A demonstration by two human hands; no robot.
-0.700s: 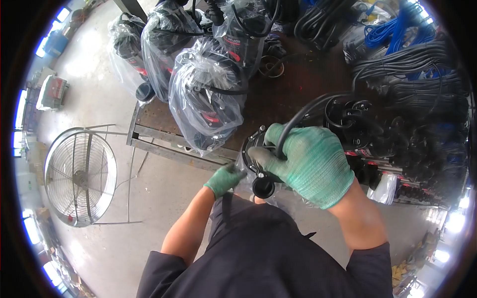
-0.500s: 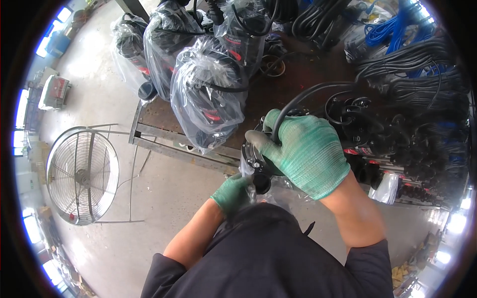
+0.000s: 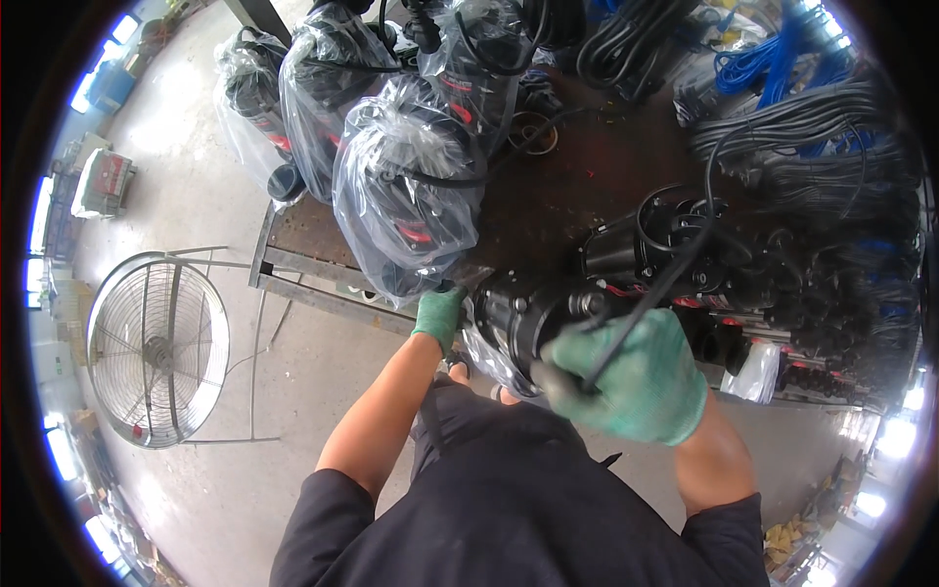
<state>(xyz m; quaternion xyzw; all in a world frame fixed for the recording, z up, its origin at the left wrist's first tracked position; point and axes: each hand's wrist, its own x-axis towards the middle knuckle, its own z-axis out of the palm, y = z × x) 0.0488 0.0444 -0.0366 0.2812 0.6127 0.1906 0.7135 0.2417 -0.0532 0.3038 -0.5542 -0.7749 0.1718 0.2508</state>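
Note:
A black submersible pump [image 3: 518, 315] lies tilted at the table's near edge, with clear plastic bag film [image 3: 494, 360] along its lower side. My right hand [image 3: 631, 377], in a green glove with a dark palm, is closed on the pump's top end and its black cable [image 3: 665, 279]; motion blurs the fingers. My left hand [image 3: 439, 315], gloved alike, is at the pump's other end, just below a bagged pump [image 3: 406, 210]. Its fingers are curled, but what they grip is hidden.
More bagged pumps [image 3: 328, 108] stand at the table's far left. Bare pumps [image 3: 636, 245] lie close together on the right, below coiled black cables [image 3: 782, 132] and blue cables [image 3: 773, 64]. A large round floor fan [image 3: 156, 347] stands left of the brown table [image 3: 313, 230].
The pump has tipped over from upright, its top swinging right and toward me with my right hand. My left hand has moved up and forward to the table edge.

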